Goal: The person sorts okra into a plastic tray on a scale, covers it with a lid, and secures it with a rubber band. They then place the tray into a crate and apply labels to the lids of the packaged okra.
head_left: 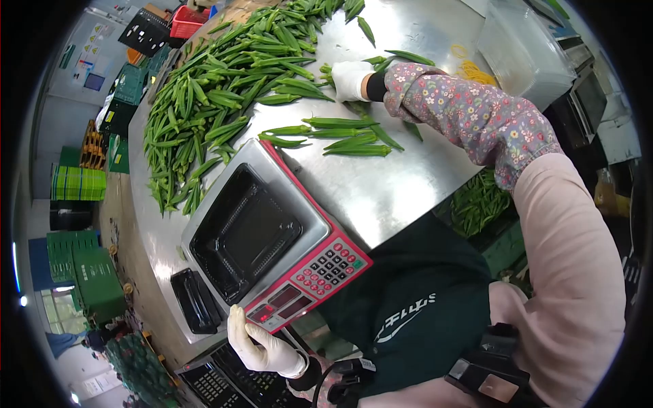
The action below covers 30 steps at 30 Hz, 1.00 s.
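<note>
On a metal table (401, 194), the gloved right hand (350, 80) is at the edge of heaped okra (224, 88), while the gloved left hand (266, 348) — fingers extended — is beside a red-sided scale (340, 234) bearing a black tray (248, 228).

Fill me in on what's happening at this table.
A person in white gloves is working with okra. The right hand is down among pods beside the big okra pile; whether it grips any is hard to tell. The left hand is by the display end of the red-edged scale, apparently holding nothing. A black tray sits on the scale with no okra in it, and a few loose pods lie on the metal tabletop nearby.
</note>
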Each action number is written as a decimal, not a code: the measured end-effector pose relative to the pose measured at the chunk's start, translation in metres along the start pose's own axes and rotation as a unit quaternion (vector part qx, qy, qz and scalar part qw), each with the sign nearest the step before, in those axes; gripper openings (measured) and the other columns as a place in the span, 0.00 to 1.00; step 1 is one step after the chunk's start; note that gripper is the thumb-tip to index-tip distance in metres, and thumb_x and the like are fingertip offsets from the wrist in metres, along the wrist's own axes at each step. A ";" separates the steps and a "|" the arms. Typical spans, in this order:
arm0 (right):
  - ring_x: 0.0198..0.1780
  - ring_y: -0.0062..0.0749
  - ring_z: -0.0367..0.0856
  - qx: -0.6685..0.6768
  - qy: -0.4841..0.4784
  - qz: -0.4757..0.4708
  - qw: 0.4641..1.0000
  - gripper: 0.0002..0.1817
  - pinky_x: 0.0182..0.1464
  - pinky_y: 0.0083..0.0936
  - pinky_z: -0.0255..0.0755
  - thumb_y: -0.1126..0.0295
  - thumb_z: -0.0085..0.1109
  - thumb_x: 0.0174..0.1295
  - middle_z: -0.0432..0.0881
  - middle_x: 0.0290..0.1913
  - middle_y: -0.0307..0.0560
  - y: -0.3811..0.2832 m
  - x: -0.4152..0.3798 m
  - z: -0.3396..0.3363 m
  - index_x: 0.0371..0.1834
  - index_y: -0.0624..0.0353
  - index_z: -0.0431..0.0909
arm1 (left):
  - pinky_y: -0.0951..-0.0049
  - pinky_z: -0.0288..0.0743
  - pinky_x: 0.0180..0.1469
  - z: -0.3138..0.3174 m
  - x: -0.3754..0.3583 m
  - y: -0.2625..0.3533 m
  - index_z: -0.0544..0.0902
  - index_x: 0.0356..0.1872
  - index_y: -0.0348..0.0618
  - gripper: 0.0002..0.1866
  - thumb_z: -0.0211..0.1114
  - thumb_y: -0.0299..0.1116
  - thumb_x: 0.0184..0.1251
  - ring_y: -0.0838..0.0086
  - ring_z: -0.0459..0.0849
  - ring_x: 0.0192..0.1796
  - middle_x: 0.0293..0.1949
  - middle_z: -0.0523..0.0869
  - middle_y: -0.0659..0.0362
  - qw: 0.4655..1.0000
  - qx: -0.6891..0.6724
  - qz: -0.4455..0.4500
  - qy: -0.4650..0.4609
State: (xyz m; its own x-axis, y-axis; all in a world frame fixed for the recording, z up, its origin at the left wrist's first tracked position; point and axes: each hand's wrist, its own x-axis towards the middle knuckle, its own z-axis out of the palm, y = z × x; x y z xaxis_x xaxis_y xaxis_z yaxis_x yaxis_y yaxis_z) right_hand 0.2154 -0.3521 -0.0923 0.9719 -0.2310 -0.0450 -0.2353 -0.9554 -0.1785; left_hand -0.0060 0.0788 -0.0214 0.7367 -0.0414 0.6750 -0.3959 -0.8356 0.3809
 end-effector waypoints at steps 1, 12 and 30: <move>0.41 0.51 0.88 0.009 -0.002 0.004 1.000 0.18 0.44 0.40 0.81 0.61 0.67 0.49 0.88 0.40 0.59 -0.006 0.001 0.002 0.36 0.65 0.88 | 0.63 0.80 0.58 -0.001 -0.001 -0.001 0.84 0.50 0.29 0.11 0.56 0.20 0.76 0.58 0.87 0.52 0.50 0.87 0.47 1.000 0.004 -0.003 0.001; 0.28 0.22 0.82 0.349 -0.094 -0.217 0.907 0.28 0.31 0.24 0.77 0.69 0.68 0.47 0.85 0.31 0.45 -0.075 -0.025 -0.118 0.53 0.72 0.79 | 0.61 0.55 0.77 0.026 0.033 -0.040 0.62 0.75 0.33 0.28 0.52 0.33 0.80 0.60 0.65 0.76 0.74 0.67 0.44 0.924 -0.268 -0.270 0.035; 0.46 0.45 0.86 0.130 0.141 -0.211 0.958 0.16 0.51 0.37 0.78 0.62 0.58 0.66 0.86 0.44 0.55 -0.059 -0.067 -0.032 0.50 0.61 0.83 | 0.61 0.53 0.79 0.036 0.031 -0.031 0.68 0.71 0.28 0.26 0.48 0.26 0.73 0.58 0.69 0.74 0.72 0.71 0.43 0.918 -0.322 -0.231 0.019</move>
State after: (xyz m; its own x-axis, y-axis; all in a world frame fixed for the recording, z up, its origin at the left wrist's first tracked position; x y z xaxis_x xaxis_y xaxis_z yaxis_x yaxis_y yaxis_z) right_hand 0.1641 -0.2857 -0.0470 0.9338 0.0907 0.3460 0.2222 -0.9050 -0.3627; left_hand 0.0494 0.0837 -0.0351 0.8926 0.2652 0.3645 -0.2976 -0.2606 0.9184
